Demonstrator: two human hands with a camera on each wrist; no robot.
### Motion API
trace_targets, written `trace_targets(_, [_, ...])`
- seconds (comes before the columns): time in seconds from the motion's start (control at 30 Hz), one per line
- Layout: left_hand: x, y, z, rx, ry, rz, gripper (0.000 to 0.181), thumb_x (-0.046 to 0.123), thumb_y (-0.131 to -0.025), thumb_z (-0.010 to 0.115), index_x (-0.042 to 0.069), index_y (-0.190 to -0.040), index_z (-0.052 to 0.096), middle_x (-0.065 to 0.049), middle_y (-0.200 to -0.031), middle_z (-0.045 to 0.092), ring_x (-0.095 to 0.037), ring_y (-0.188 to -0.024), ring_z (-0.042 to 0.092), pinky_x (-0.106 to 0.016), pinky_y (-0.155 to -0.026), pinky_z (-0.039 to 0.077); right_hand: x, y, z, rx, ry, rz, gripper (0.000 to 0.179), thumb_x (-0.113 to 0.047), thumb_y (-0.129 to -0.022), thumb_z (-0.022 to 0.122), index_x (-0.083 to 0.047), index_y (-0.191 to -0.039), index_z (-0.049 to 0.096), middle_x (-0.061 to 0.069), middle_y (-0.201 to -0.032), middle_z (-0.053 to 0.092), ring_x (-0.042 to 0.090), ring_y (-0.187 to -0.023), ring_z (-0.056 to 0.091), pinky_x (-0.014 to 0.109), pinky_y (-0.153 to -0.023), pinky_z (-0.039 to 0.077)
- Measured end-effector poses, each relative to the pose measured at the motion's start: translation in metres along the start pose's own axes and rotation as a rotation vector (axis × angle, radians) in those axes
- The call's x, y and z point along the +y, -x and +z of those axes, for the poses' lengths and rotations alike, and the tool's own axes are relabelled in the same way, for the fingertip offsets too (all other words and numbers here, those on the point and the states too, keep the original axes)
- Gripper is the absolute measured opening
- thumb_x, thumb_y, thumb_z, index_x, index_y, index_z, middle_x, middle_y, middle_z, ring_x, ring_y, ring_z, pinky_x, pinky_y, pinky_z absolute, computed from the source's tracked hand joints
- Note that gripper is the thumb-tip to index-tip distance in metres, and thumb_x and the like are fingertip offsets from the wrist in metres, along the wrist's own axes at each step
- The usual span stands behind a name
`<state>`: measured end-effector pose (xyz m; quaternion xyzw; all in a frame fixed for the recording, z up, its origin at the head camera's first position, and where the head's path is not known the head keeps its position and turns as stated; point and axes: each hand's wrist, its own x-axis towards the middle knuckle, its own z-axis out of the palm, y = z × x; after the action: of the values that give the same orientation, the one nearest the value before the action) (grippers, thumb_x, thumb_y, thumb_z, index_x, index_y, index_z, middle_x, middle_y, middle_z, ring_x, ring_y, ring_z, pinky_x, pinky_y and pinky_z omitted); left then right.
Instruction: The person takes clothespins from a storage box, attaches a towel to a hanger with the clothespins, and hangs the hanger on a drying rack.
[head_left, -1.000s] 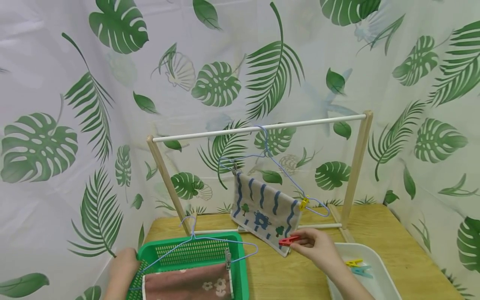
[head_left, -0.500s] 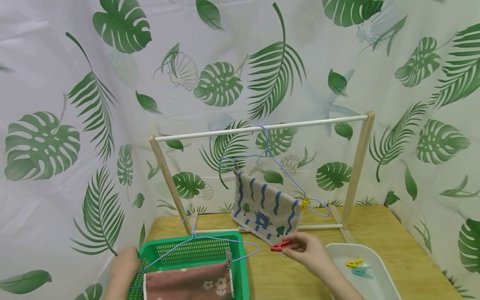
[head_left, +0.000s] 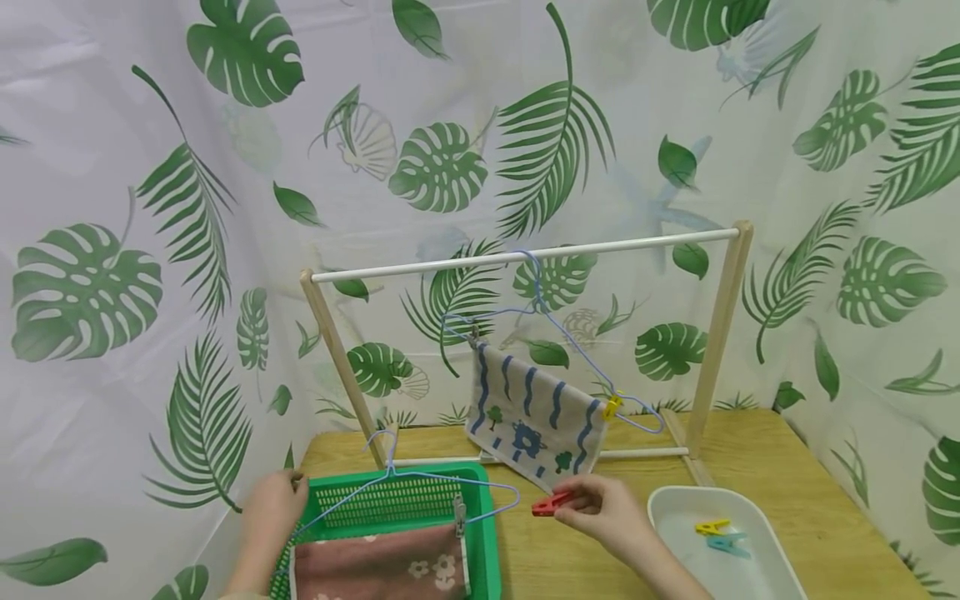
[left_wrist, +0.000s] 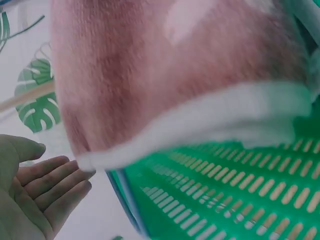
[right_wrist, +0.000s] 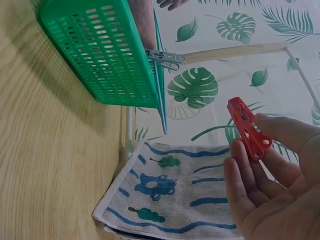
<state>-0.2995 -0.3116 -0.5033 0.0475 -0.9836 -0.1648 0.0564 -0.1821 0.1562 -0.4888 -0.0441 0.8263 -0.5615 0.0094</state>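
A red clothespin (head_left: 551, 503) is pinched between the thumb and fingers of my right hand (head_left: 602, 510), in front of the striped towel's lower corner. In the right wrist view the clothespin (right_wrist: 247, 128) points up. My left hand (head_left: 273, 510) is at the green basket's left side; the left wrist view shows that hand (left_wrist: 42, 192) with extended fingers beside the pink towel (left_wrist: 150, 80). The pink towel (head_left: 382, 567) lies over the basket (head_left: 492, 542) with a blue wire hanger (head_left: 420, 475). A grey clothespin (head_left: 460, 515) fastens its right corner to the hanger.
Behind stands a drying rack with a white rail (head_left: 637, 243) and wooden posts. From it hangs a striped towel (head_left: 532, 408) on a blue hanger, clipped with grey and yellow clothespins. A white tray (head_left: 780, 546) at right holds a yellow clothespin (head_left: 712, 527) and a blue one (head_left: 727, 545).
My right hand has moved left and slightly down with the red clothespin, away from the tray. My left hand has shifted right and up toward the basket's back left corner.
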Motion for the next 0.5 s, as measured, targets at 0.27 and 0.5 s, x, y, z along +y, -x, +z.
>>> trace_targets(0.27, [0.019,0.005,0.008,-0.006,0.044,0.085,0.029,0.017,-0.103,0.063,-0.007,-0.111,0.076,-0.018,-0.099,0.080,-0.032,-0.089,0.076,-0.052,-0.079,0.062,0.005,0.004,-0.003,-0.031,-0.027,-0.028,0.028,-0.003,-0.091,0.081,0.008,-0.115,0.074,0.018,-0.103,0.079,0.018,-0.085,0.074,0.020,-0.072,0.062])
trace_targets(0.5, [0.025,0.008,0.016,-0.015,0.060,0.105,0.025,0.017,-0.101,0.066,-0.004,-0.106,0.078,-0.015,-0.096,0.080,-0.030,-0.087,0.076,-0.051,-0.077,0.063,0.008,0.007,-0.006,-0.019,-0.034,-0.031,0.028,-0.003,-0.090,0.082,0.009,-0.114,0.074,0.019,-0.103,0.078,0.019,-0.085,0.074,0.020,-0.072,0.062])
